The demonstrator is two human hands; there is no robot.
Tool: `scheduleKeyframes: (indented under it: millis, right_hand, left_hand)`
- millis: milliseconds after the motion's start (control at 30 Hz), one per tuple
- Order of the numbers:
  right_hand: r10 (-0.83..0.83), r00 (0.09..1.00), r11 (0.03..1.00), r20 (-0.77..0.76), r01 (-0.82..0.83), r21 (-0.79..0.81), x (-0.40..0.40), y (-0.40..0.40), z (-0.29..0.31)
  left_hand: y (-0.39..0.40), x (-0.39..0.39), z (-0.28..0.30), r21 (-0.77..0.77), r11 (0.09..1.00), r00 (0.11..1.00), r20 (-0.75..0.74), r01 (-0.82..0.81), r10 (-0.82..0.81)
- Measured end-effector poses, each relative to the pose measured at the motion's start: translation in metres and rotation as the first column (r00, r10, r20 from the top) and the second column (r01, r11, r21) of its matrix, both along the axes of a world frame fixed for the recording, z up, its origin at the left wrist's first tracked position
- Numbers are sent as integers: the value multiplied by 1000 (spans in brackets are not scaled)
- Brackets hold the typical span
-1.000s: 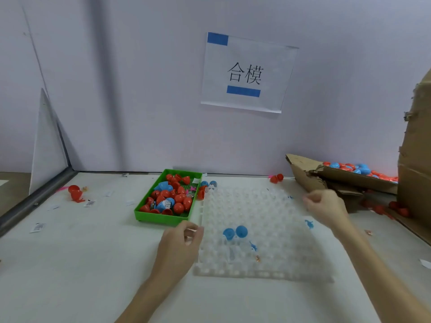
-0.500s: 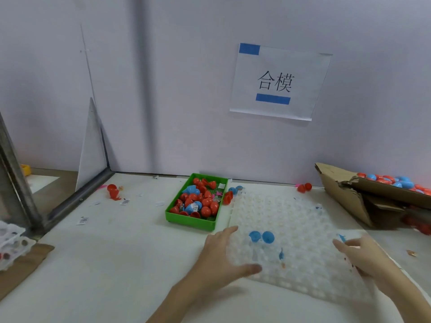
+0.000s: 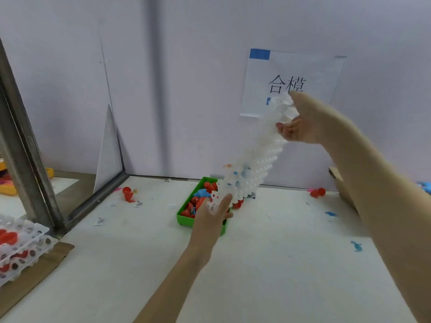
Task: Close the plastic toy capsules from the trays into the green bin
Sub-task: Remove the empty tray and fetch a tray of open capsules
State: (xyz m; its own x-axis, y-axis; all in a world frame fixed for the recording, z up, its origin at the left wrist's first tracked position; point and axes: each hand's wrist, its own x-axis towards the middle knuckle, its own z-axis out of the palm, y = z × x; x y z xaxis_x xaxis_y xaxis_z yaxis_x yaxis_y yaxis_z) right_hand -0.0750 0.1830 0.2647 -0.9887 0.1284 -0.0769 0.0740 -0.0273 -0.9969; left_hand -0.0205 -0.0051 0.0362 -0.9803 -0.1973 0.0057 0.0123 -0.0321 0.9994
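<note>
1. Over the green bin, a translucent white tray is held steeply tilted, its low end above the bin's right half; a blue capsule piece appears to cling in its cells (blur makes this uncertain).
2. The tray's high end is gripped by the right hand, fingers curled round the edge; the low end is supported by the left hand, fingers fairly straight against it.
3. Red and blue capsules are already heaped in the bin, so part of the work is judged done; stacked trays at the far left still hold red pieces.
4. Open tabletop lies in front; a metal frame bounds the left, a cardboard box the right, the wall close behind.
</note>
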Motion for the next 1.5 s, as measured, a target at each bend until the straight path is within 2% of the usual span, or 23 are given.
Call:
scheduleKeyframes:
  millis: [67,133,233,467,533,600,633,733,833,933,1000,1067,1133,1167,1200,1233,1267,1300,1367,1400,1433,1500]
  right_hand:
    - [5,997,998,-77,1,69,-17,-29,22]
    - [42,997,996,-65,-36,87,-26,-35,17]
    - [27,996,1000,-79,-27,7,-14,-20,3]
    - [-1,978,950,-208,-64,-306,51,-6,-33]
    - [-12,974,931,-228,-72,-357,64,-10,-50]
    - [109,973,928,-203,-172,-330,70,-19,-75]
    - [192,968,935,-162,-230,-268,71,-30,-88]
    - [285,955,952,-82,-292,-91,61,-83,-130]
    - [227,973,972,-34,-229,-52,33,-151,-166]
    - [157,988,986,15,-156,-65,3,-200,-186]
    - [146,987,987,64,-141,-70,-11,-219,-198]
    - [150,985,986,85,-143,-86,-20,-229,-208]
    - [254,965,956,63,-241,-166,-28,-237,-213]
    - [308,951,948,35,-304,-97,-31,-239,-214]
    - [343,939,935,28,-344,86,-33,-239,-212]
    - [348,937,874,18,-331,356,-35,-238,-211]
    - [308,951,743,-2,-239,626,-38,-237,-211]
    - [280,959,594,-51,-131,794,-40,-237,-210]
    - [342,932,344,-122,-3,939,-40,-243,-212]
    - [370,923,272,-108,4,962,-38,-249,-213]
    - [372,922,284,-108,-2,959,-36,-254,-218]
    - [375,920,385,-112,-45,922,-27,-260,-228]
  left_hand:
    - [-2,-2,2,84,996,999,20,32,-33]
    - [-11,-1,1,227,966,992,-21,122,-121]
    - [-34,1,10,389,901,981,-72,193,-179]
    - [-83,17,41,352,903,967,-32,248,-253]
    - [-101,23,37,379,899,975,-56,221,-216]
    - [-129,28,28,441,891,990,-127,109,-58]
    - [-145,29,25,460,888,988,-143,11,62]
    - [-196,28,13,316,901,932,-106,-298,345]
    - [-224,25,-7,3,856,856,20,-517,516]
    - [-225,37,-28,-262,790,815,25,-553,579]
    - [-222,48,-39,-336,756,803,-1,-561,596]
    - [-216,57,-48,-366,781,847,-40,-506,530]
    - [-212,60,-54,-384,836,911,-34,-392,412]
    - [-211,59,-56,-393,851,929,-28,-348,368]
    - [-211,58,-57,-413,853,941,-32,-320,338]
    - [-212,57,-59,-445,844,949,-44,-299,312]
    - [-213,56,-60,-484,830,956,-53,-278,289]
    - [-214,54,-61,-525,813,963,-50,-251,265]
    - [-214,52,-65,-594,781,975,-23,-191,221]
    - [-214,51,-69,-626,761,978,-8,-168,210]
    - [-214,50,-72,-653,741,978,-1,-157,206]
    - [-212,49,-75,-708,690,978,-9,-152,207]
